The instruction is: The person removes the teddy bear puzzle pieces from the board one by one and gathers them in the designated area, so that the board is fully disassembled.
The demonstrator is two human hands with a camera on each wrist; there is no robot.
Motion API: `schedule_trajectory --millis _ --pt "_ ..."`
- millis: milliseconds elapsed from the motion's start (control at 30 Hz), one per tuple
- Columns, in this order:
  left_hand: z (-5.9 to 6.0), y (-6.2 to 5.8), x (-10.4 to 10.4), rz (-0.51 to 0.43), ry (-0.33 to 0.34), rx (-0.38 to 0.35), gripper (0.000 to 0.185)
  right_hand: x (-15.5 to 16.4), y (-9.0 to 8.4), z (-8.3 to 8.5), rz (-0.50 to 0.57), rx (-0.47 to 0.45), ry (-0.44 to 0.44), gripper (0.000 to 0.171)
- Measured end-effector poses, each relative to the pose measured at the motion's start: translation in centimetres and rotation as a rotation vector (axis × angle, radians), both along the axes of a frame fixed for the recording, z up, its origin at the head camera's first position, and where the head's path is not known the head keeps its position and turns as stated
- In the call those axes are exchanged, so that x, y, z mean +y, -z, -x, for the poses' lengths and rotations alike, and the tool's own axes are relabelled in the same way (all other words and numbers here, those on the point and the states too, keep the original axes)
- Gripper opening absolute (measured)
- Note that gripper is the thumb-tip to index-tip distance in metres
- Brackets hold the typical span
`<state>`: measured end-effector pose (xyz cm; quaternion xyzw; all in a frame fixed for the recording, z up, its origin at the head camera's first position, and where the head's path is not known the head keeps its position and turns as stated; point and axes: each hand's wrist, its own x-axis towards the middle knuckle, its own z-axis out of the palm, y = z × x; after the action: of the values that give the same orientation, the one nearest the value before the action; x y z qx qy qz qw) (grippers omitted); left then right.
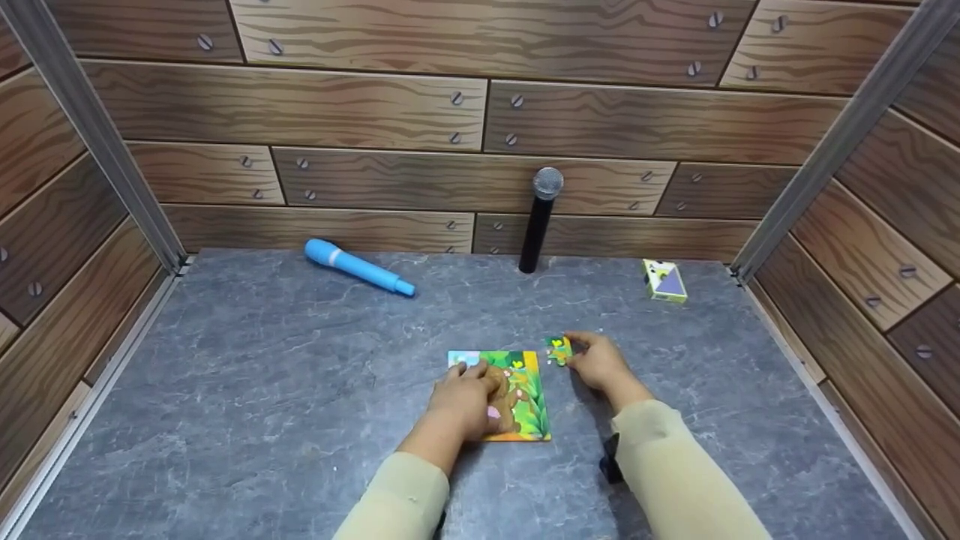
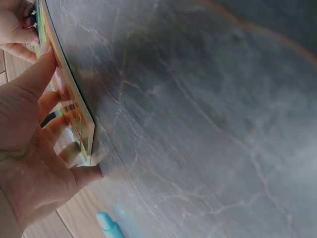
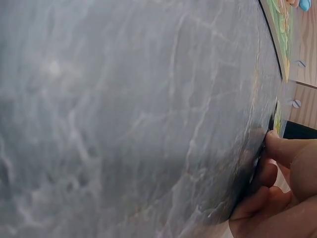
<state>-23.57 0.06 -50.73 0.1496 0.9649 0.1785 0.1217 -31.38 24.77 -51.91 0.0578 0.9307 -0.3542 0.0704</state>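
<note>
We see the left hand (image 1: 469,396) resting flat with relaxed fingers on the puzzle board (image 1: 523,397), the right hand (image 1: 596,361) pinching a loose puzzle piece (image 1: 558,349) beside it.

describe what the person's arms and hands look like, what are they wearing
Both arms wear long pale beige sleeves that end at the wrists. The left hand and right hand are bare, with no gloves or rings visible. A small dark device with a blue edge sits under the right sleeve near the wrist, and a dark bit shows under the left sleeve.
</note>
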Motion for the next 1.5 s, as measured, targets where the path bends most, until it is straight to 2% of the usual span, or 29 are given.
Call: schedule_trajectory --millis 500,767,1067,1500 --pt "-0.1 -0.1 -0.2 -0.002 0.004 0.005 0.070 -0.3 0.1 0.2 -0.009 -0.009 0.028 0.053" --pt "0.0 -0.2 -0.1 -0.022 -0.003 -0.010 0.069 -0.3 0.0 0.0 0.038 0.007 0.052 0.060" --pt "-0.1 -0.2 -0.1 -0.035 -0.014 -0.026 0.070 -0.3 0.1 0.1 0.050 -0.004 0.080 0.058" --pt "-0.3 0.1 -0.2 -0.029 -0.005 -0.003 0.070 0.0 0.2 -0.8 0.071 0.030 0.032 0.051"
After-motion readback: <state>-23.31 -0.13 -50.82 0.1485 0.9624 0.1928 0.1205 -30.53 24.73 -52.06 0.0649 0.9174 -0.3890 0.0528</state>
